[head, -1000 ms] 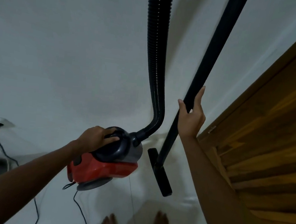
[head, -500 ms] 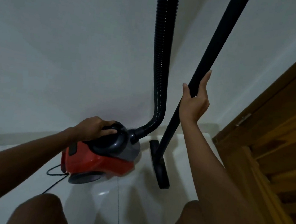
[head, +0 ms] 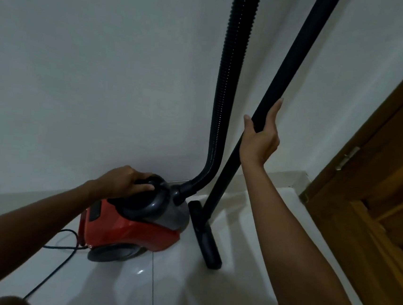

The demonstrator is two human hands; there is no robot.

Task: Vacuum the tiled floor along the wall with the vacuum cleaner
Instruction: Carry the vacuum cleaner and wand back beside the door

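Note:
A red and grey canister vacuum cleaner [head: 134,229] stands on the white tiled floor [head: 182,293] against the white wall [head: 93,68]. My left hand [head: 121,181] grips the dark handle on top of the canister. A ribbed black hose [head: 225,100] rises from the canister's front out of the top of the view. My right hand [head: 261,136] holds the black wand tube [head: 289,70], thumb on one side and fingers along the other. The black floor nozzle [head: 206,236] rests on the tiles beside the canister.
A black power cord [head: 59,259] trails from the canister's rear across the floor to the lower left. A wooden door and frame [head: 383,194] fill the right side. A white baseboard [head: 286,177] runs along the wall. My knee shows at the bottom left.
The view has dropped lower and nearer the floor. The canister has settled on the tiles by the wall, and my right hand has slid higher up the wand.

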